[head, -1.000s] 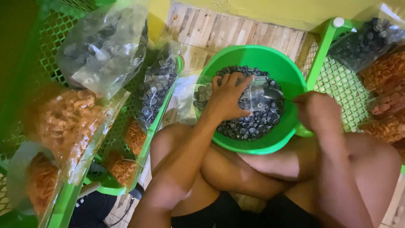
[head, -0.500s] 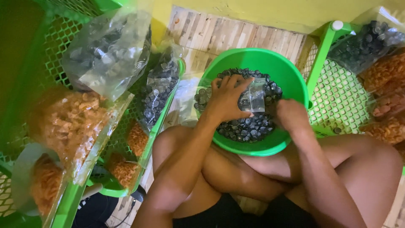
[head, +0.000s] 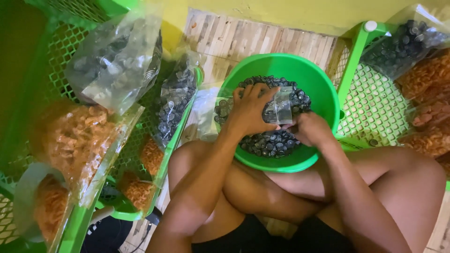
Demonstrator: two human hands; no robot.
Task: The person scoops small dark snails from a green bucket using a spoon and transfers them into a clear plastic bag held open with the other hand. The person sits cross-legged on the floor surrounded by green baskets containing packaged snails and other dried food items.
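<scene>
A green plastic basin (head: 323, 89) sits between my knees, filled with small dark round snack pieces (head: 267, 143). My left hand (head: 251, 110) reaches into the basin and holds the edge of a small clear plastic bag (head: 280, 108) over the pieces. My right hand (head: 310, 129) is down in the basin beside the bag, fingers curled among the dark pieces; whether it grips any is hidden.
Green mesh baskets stand on both sides: the left basket (head: 51, 84) carries clear bags of dark pieces (head: 117, 61) and orange snacks (head: 75, 136); the right basket (head: 375, 105) holds similar bags (head: 403, 44). A wooden slat floor (head: 262, 42) lies behind the basin.
My right hand has moved from the basin's right rim down into the basin next to the clear bag. My left hand has stayed on the bag.
</scene>
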